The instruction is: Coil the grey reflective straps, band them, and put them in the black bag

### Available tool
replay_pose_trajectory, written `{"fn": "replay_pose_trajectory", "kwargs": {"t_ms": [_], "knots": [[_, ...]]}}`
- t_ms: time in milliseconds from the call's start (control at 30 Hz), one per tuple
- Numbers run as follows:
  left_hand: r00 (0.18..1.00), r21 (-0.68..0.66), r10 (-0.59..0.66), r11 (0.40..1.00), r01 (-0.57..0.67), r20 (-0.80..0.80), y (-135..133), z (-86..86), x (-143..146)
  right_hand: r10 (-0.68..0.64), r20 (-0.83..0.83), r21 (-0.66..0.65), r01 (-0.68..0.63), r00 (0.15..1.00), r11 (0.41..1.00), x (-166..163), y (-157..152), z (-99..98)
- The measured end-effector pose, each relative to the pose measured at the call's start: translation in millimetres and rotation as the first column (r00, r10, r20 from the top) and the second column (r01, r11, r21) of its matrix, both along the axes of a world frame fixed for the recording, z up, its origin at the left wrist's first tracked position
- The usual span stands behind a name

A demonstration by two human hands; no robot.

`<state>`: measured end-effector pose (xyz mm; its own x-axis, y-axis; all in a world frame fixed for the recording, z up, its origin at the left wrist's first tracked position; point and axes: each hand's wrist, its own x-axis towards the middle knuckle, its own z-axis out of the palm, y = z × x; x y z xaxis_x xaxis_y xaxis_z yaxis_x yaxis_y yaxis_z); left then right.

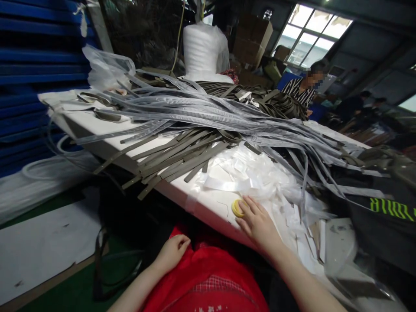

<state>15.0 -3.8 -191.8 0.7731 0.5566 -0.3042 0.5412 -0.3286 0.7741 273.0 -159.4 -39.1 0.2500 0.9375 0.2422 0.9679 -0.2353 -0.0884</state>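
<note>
My right hand (258, 222) lies flat on the white table (208, 203) near its front edge, fingertips touching a small yellow roll of tape (236, 208). White ribbon pieces (247, 177) lie just beyond it. My left hand (173, 250) rests on my lap against red cloth (208, 277), fingers curled loosely with nothing in them. A big heap of long grey straps (208, 112) and olive-grey strips (182, 158) covers the table's middle.
A person in a striped top (300, 89) sits at the far side. A white foam roll (203, 50), clear bags (107, 65) and cardboard boxes (253, 39) stand behind. Blue stacked panels (35, 65) fill the left. Black cloth with green lettering (390, 208) lies right.
</note>
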Motion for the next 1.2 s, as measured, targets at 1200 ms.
{"fn": "replay_pose_trajectory", "kwargs": {"t_ms": [1200], "knots": [[0.992, -0.107, 0.123, 0.987, -0.119, 0.035, 2.1, -9.7, -2.7, 0.028, -0.018, 0.085, -0.026, 0.999, 0.996, -42.2, 94.1, -0.2]]}}
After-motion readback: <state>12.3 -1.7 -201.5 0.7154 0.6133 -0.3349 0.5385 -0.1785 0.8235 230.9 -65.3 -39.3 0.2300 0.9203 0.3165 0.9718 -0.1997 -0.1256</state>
